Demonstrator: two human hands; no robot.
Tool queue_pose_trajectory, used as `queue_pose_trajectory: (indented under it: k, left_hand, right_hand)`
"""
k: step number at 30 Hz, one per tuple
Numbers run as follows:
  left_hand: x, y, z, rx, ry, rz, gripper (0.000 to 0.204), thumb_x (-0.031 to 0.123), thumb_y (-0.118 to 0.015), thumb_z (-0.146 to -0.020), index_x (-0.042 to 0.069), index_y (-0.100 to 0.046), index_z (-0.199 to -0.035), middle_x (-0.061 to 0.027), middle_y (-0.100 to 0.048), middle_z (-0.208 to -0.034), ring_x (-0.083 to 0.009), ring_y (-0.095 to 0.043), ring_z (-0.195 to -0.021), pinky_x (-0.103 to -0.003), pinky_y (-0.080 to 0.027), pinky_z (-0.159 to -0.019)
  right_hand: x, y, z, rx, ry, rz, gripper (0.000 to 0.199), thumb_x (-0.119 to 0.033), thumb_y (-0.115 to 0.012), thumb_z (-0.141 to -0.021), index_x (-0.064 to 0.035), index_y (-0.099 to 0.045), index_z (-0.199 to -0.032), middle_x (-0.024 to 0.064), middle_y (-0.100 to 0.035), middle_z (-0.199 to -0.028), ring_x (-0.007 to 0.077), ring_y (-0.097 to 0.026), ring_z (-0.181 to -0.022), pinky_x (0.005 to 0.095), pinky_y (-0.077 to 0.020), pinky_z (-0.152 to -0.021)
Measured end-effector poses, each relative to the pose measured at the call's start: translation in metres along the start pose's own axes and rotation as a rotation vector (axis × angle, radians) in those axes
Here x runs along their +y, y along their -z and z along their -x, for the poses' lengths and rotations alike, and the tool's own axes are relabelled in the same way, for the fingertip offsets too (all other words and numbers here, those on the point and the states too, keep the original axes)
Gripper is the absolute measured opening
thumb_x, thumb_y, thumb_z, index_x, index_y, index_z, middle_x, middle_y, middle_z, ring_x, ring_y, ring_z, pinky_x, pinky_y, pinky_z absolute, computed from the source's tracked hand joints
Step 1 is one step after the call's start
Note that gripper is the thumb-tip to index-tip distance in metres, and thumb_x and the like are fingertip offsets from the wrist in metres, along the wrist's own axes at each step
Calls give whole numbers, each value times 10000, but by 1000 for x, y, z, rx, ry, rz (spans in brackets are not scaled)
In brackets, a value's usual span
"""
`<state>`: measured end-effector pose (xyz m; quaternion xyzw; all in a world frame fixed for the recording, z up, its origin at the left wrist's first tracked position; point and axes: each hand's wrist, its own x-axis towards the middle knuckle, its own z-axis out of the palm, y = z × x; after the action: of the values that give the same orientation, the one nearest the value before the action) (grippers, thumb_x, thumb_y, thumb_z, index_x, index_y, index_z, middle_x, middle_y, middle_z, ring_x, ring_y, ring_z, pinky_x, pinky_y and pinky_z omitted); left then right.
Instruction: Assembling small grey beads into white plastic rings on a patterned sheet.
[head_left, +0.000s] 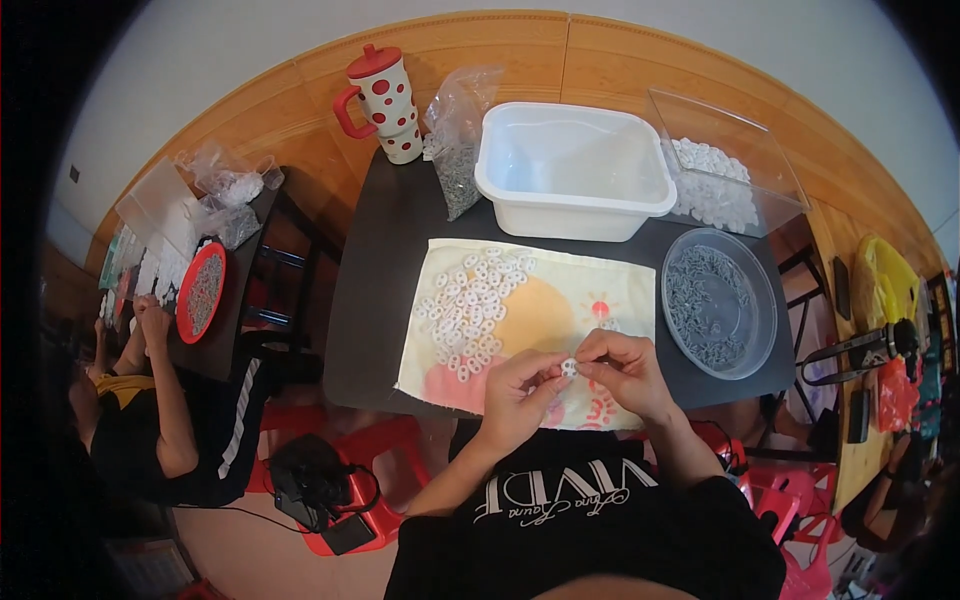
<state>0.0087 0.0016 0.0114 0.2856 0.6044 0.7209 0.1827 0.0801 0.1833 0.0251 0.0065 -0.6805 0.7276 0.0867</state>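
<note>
Two hands pinch one small white ring above a cloth on a dark table.

The left hand (520, 388) and right hand (622, 368) meet fingertip to fingertip, closed on the small white ring (568, 367) held between them over the near edge of the patterned cloth (560, 300). A pile of white rings (472, 305) lies on the cloth's left half. A round tray of grey metal parts (718, 300) sits to the right, a white tub (572, 168) behind, on the dark table (385, 250).
</note>
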Motion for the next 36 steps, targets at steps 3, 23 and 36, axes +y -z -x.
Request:
queue_pose_trajectory:
  k: [3,23,36]
  left_hand:
    - [-3,4,-1,-28,10,-27,336,-96,-689,-833,11,-688,-1151,-37,-625,-866,-85,-579,-735,-218,-479,-645]
    - [-1,9,-2,-104,63,40,327,-98,-688,-831,3,-697,-1142,-22,-613,-864,-60,-565,-715,-192,-455,-614]
    - [-1,7,-1,-113,192,156,364,-104,-692,-834,-1,-681,-1183,9,-633,-860,-39,-566,-748,-183,-463,-642]
  right_hand:
    - [2,-1,0,0,17,-4,161,156,-631,-844,35,-668,-942,62,-639,-918,87,-577,-808,209,-445,-704]
    - [-11,-3,-1,-46,-33,116,134,117,-641,-840,9,-665,-915,45,-635,-885,83,-554,-790,230,-419,-690]
    - [-9,6,-4,-131,-65,157,79,102,-651,-831,26,-661,-849,50,-649,-842,106,-586,-789,250,-445,-711]
